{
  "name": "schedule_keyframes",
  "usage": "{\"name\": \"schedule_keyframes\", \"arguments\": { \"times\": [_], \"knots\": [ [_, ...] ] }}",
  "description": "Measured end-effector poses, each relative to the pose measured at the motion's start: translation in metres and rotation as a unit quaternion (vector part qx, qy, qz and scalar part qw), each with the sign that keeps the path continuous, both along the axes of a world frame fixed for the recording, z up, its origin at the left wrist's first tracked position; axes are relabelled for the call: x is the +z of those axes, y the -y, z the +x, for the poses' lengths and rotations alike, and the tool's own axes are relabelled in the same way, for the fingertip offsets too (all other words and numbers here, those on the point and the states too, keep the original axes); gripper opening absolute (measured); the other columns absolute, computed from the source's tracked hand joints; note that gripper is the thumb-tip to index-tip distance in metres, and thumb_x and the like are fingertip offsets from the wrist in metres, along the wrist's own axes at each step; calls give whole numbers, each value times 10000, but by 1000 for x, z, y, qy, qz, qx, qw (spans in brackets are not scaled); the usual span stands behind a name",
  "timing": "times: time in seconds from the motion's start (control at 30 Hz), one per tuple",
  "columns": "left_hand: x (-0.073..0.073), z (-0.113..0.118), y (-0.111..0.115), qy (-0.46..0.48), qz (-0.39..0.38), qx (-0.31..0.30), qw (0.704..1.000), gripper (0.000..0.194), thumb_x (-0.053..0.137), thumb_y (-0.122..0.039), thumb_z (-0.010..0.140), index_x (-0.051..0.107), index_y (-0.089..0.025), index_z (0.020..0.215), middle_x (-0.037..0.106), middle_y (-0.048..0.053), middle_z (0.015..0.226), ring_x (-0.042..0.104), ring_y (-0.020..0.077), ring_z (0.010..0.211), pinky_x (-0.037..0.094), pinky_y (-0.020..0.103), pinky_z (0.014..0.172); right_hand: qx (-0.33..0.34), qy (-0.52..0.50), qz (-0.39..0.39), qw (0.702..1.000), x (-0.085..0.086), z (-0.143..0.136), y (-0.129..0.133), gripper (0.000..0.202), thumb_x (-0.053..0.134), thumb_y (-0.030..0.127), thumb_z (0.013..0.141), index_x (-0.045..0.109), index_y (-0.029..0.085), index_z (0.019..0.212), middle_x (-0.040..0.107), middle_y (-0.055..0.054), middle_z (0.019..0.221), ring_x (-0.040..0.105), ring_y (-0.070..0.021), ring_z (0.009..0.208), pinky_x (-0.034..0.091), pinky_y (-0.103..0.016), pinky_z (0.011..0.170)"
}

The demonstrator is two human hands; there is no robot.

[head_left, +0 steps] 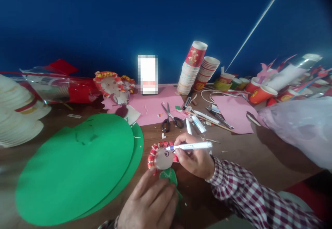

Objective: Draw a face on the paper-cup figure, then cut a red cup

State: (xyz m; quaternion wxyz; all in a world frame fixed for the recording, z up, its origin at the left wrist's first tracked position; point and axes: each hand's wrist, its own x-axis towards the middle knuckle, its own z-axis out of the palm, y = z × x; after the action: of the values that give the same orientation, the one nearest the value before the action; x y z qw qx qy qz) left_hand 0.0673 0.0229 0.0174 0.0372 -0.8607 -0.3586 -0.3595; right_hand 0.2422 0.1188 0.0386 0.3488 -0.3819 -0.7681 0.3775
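In my right hand (195, 158) is a white marker pen (193, 146), pinched between thumb and fingers. Its purple-collared tip points left, at the white round middle of a small paper figure (163, 160). Red and white folded strips ring this middle, and one purple eye is drawn on it. My left hand (150, 198) is curled in front of the figure, index finger touching its lower left rim; the thumb is hidden. Under the face, a green paper piece (168, 176) with pale line markings runs partly behind the left hand.
Large green paper ovals (77, 173) cover the table's left. Scissors (169, 116), a glue stick (199, 124) and scraps lie beyond the hands. Tall cup stacks (190, 72) stand behind, near two fringed paper figures (109, 85). A plastic bag (301, 129) sits right.
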Motion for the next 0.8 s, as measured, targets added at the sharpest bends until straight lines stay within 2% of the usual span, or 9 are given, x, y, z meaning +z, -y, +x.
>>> {"name": "schedule_keyframes", "arguments": {
  "times": [0.1,0.2,0.27,0.4,0.8],
  "knots": [
    [0,0,1,-5,0,-8,1000,302,519,-453,864,681,-211,942,706,-10,912,604,150,938,202,433,1131,-18,-4,9,1000,1,-1,1,74,531,211,828,489,194,886,529,27,621,469,-77,441,360,-175,383],
    [-5,-4,-3,-35,12,9,999,404,512,-513,838,663,-200,1042,690,11,1024,572,186,1028,132,448,1144,-28,3,30,999,2,-1,2,61,545,211,819,500,191,855,518,37,592,449,-70,426,345,-177,388],
    [-10,-7,-7,-46,17,22,999,455,500,-524,827,653,-174,1073,676,27,1077,547,217,1074,108,467,1142,-29,12,46,998,2,-1,2,53,558,212,811,516,188,832,539,31,589,471,-76,442,365,-186,413],
    [-17,-11,-12,-40,3,34,999,430,484,-467,822,658,-149,1053,664,61,1114,537,253,1093,126,506,1125,-27,28,64,997,3,-1,3,48,566,211,801,530,189,825,596,7,629,530,-100,495,417,-210,470],
    [-8,-6,-10,-48,-74,56,994,454,509,-523,819,657,-157,1044,660,72,1112,556,249,1073,131,487,1132,-13,52,121,991,2,-6,3,37,559,196,798,554,201,834,621,-12,710,580,-138,632,456,-253,599]
  ]
}}
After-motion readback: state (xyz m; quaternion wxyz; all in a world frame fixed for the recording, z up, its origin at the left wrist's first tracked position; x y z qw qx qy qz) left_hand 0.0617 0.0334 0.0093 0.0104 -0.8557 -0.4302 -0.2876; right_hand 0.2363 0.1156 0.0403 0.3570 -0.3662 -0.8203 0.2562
